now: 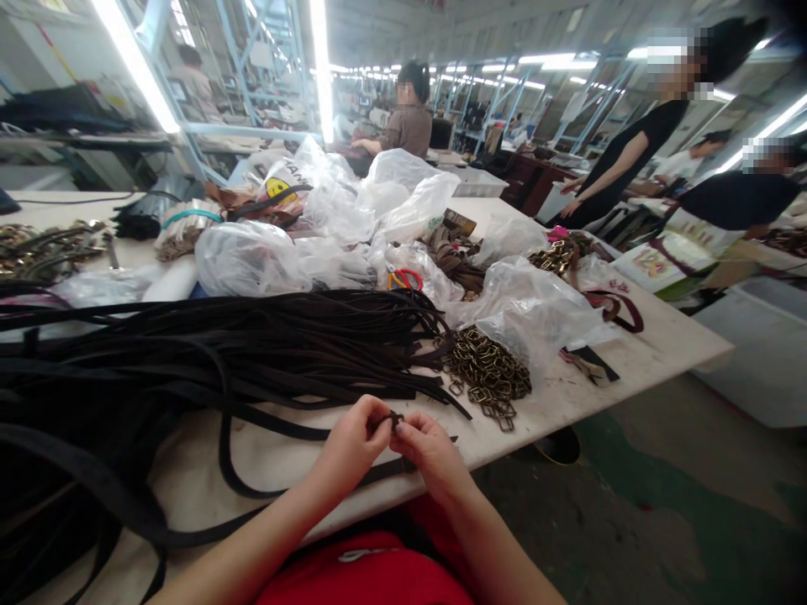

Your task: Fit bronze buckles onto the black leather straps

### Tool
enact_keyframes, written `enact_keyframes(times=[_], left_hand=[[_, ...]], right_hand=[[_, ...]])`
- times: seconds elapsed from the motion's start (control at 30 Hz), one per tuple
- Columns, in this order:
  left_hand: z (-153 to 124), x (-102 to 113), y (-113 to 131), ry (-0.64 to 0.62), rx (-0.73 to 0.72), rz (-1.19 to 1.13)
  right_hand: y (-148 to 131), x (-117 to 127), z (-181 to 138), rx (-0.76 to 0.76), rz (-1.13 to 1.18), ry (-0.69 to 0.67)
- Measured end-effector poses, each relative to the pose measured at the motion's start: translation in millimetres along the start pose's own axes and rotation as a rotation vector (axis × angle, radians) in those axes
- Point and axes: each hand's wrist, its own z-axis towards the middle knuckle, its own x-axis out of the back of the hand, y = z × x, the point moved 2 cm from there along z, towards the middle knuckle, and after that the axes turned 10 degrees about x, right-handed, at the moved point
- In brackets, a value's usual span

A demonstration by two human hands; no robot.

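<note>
Near the table's front edge, my left hand (359, 437) and my right hand (434, 454) meet fingertip to fingertip. Both are closed in a pinch on a small dark brass-toned buckle (395, 420), partly hidden by the fingers. A black strap runs in from the left towards my left hand; whether it passes through the buckle I cannot tell. Beyond and to the left lies a thick bundle of long black straps (303, 336). Just past my right hand is a pile of rectangular brass-toned buckles (485, 370), several linked at its near end.
Crumpled clear plastic bags (530, 307) crowd the back of the table (661, 353). Red-handled scissors (405, 279) lie among them. A small cutting tool (585, 365) rests at the right. One person in black (636, 160) stands beyond the table's right end; others work farther off.
</note>
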Motion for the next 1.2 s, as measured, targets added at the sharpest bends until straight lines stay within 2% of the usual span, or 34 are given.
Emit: enact_keyframes(times=[0.17, 0.27, 0.4, 0.63, 0.8, 0.9, 1.03, 1.1, 1.2], left_hand=[[2, -6, -7, 0.029, -0.093, 0.319], [2, -6, -8, -0.036, -0.138, 0.283], [0, -11, -11, -0.068, -0.173, 0.203], [-5, -18, -14, -0.061, -0.289, 0.419], [-8, -13, -13, 0.006, -0.355, 0.577], [-3, -12, -23, -0.029, -0.386, 0.595], [2, 1, -48, -0.027, -0.279, 0.735], [0, 11, -55, -0.067, -0.251, 0.801], [-4, 22, -52, -0.178, -0.265, 0.835]], right_hand=[[6, 1, -1, 0.106, -0.254, 0.012], [5, 7, -3, 0.186, -0.380, -0.037], [-2, 12, -11, 0.219, -0.354, -0.103], [0, 9, -19, 0.260, -0.274, 0.061], [-2, 31, -18, 0.290, -0.383, 0.199], [-6, 55, -18, 0.344, -0.597, 0.223], [-12, 89, -15, 0.419, -1.077, 0.245], [-13, 94, -13, 0.454, -1.255, 0.201], [-15, 81, -9, 0.631, -1.386, 0.148]])
